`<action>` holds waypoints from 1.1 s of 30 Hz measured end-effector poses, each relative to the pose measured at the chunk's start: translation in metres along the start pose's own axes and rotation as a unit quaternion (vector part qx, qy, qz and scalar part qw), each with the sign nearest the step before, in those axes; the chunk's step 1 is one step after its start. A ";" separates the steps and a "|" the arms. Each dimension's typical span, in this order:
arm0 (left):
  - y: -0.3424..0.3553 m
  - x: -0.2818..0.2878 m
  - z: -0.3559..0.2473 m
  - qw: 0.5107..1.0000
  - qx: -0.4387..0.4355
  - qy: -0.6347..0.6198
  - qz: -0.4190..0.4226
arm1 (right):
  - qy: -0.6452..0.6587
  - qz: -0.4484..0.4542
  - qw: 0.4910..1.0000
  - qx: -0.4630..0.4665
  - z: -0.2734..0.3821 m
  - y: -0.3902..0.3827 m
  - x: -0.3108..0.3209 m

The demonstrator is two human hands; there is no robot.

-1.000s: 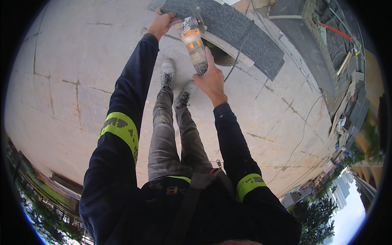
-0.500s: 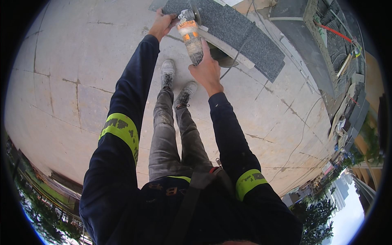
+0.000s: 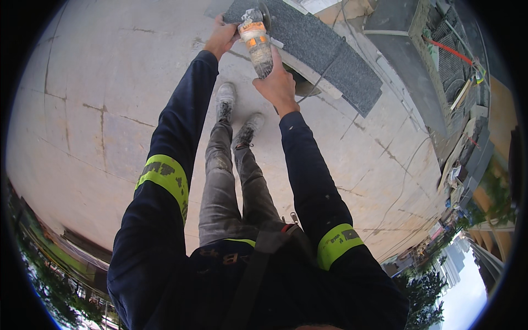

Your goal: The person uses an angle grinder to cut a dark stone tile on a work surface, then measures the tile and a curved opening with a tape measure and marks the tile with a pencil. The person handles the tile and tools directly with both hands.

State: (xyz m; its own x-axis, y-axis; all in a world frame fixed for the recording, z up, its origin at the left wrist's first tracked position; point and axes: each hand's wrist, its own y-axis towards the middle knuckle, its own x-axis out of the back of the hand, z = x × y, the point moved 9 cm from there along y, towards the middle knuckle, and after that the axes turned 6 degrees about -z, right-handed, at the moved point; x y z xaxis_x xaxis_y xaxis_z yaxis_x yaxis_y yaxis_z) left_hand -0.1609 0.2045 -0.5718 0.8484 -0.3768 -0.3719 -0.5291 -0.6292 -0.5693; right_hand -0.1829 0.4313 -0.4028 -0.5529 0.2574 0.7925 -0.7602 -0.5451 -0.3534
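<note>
An angle grinder (image 3: 256,45), dusty white with orange patches, is held in my right hand (image 3: 276,85), which is wrapped round the rear of its body. The grinder's disc (image 3: 265,15) stands on edge at the dark grey speckled stone slab (image 3: 324,47). My left hand (image 3: 221,38) is closed at the slab's near edge, just left of the grinder's head. Its thumb lies close to the tool, and some of its fingertips are hidden. A dark cable (image 3: 329,67) crosses the slab to the right of my right hand.
Below the slab, my dusty shoes (image 3: 225,99) stand on a cracked concrete floor (image 3: 126,126). A small pale piece (image 3: 276,42) lies beside the grinder on the slab. At the far right are large grey panels (image 3: 421,71), a red bar (image 3: 448,49) and heaped debris (image 3: 456,181).
My left hand has shifted slightly right and nearer, and the slab has turned a little in view. The grinder stays at the slab in my right hand, tilted a little differently.
</note>
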 end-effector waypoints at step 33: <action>-0.003 0.007 -0.006 1.000 -0.004 -0.006 0.016 | 0.017 0.052 0.997 -0.055 -0.001 -0.057 0.019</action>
State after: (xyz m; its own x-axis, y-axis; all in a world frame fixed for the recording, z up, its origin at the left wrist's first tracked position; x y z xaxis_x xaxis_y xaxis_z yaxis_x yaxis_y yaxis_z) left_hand -0.1537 0.1999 -0.5688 0.8308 -0.3879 -0.3990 -0.5554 -0.6232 -0.5506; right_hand -0.1500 0.4679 -0.3682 -0.6410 0.2309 0.7320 -0.7296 -0.4794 -0.4877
